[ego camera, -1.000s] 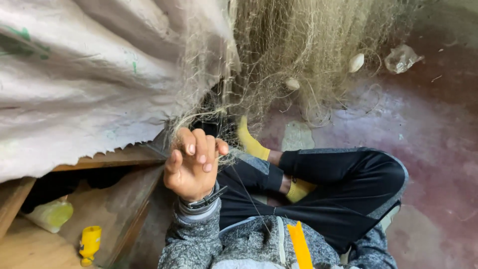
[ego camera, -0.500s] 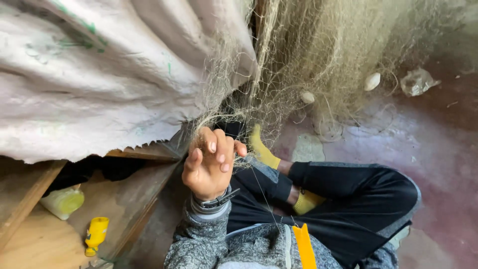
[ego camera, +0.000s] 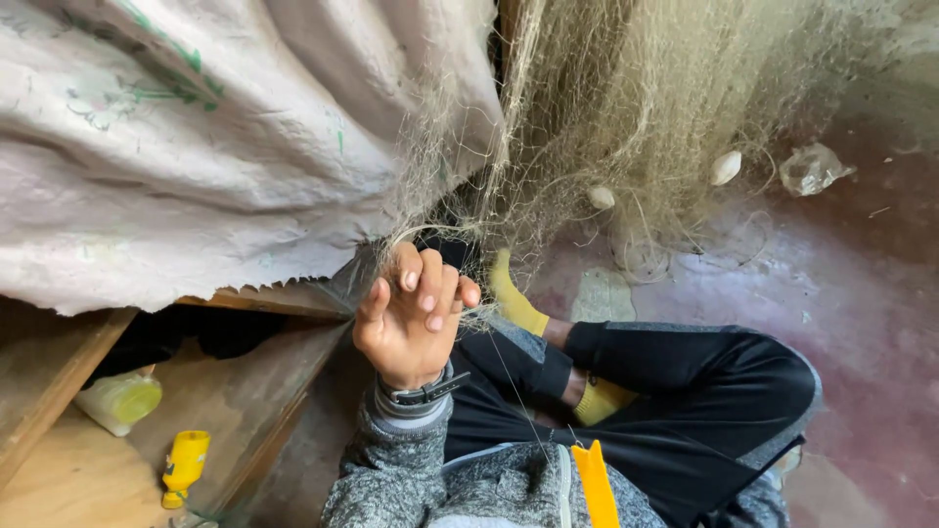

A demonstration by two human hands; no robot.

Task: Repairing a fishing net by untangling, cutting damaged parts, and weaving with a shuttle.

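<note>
My left hand (ego camera: 416, 318) is raised in front of me with its fingers curled around strands of a fine tan fishing net (ego camera: 626, 127). The net hangs in a thick bundle from above and spreads down over the floor. A thin line runs from the hand down towards my chest, where a flat yellow netting needle (ego camera: 594, 484) sticks up. I wear a dark wristwatch (ego camera: 423, 393) and a grey sleeve. My right hand is out of sight. My crossed legs in black trousers (ego camera: 704, 391) and yellow socks (ego camera: 514, 298) lie below the net.
A large pale woven sheet (ego camera: 196, 166) drapes over a wooden frame (ego camera: 59, 381) on the left. Below it lie a yellow bottle (ego camera: 184, 464) and a pale plastic container (ego camera: 122, 399). White floats (ego camera: 726, 168) and a crumpled clear wrapper (ego camera: 812, 168) rest on the reddish floor.
The view has drifted slightly left and down. My left hand keeps its grip on the net strands, with only small finger movement.
</note>
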